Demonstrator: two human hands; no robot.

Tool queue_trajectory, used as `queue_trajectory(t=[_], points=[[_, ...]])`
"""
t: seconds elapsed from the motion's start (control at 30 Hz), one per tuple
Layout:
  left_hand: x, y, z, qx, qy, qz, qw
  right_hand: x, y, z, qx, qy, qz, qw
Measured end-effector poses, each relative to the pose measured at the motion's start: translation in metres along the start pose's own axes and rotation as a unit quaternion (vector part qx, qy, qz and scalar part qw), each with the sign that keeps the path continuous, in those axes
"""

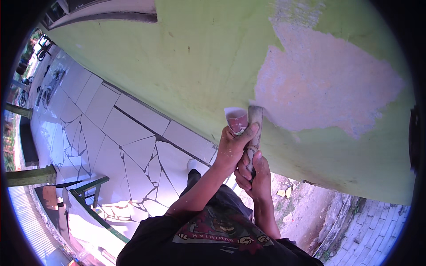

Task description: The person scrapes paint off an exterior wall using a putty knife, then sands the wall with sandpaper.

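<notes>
Both my hands are together in front of the green wall (208,53), around a long, narrow, worn grey tool (255,116) that looks like a hand float seen edge-on. Closed around the lower part of the tool is my right hand (257,174). My left hand (233,144) is closed just above it, its thumb pressed on the tool's side. Rising from the left hand is a curled sheet, apparently sandpaper (236,120), reddish-brown on its inner face with a pale edge. Behind the tool's tip begins a large pinkish-white bare patch (324,84) on the wall.
Pale floor tiles with dark irregular joints (128,137) run along the wall's foot to the left. A green-framed bench or rail (95,213) stands at lower left. Rough, broken ground (301,213) and grey paving (368,235) lie at lower right. Bicycles (44,48) appear at far left.
</notes>
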State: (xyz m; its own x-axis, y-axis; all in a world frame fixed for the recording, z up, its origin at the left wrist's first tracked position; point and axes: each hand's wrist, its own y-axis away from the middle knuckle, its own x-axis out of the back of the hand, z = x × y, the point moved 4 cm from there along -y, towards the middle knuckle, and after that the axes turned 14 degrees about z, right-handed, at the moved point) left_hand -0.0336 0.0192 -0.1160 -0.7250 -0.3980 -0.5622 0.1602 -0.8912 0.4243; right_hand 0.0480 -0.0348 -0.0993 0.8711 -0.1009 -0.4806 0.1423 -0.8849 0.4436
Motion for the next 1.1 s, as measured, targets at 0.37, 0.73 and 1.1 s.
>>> queue_trajectory(t=[0.37,0.73,1.1], points=[[0.005,-0.015,0.001,-0.070,-0.010,0.011,0.997,0.001,-0.013,0.006,-0.002,-0.025,-0.025,0.999],[-0.013,-0.017,0.047,-0.065,-0.006,0.006,0.998,-0.022,-0.025,-0.013,0.055,-0.021,-0.050,0.997],[0.004,-0.013,0.039,-0.054,-0.088,0.008,0.995,-0.017,-0.024,0.019,0.001,-0.116,-0.077,0.990]])
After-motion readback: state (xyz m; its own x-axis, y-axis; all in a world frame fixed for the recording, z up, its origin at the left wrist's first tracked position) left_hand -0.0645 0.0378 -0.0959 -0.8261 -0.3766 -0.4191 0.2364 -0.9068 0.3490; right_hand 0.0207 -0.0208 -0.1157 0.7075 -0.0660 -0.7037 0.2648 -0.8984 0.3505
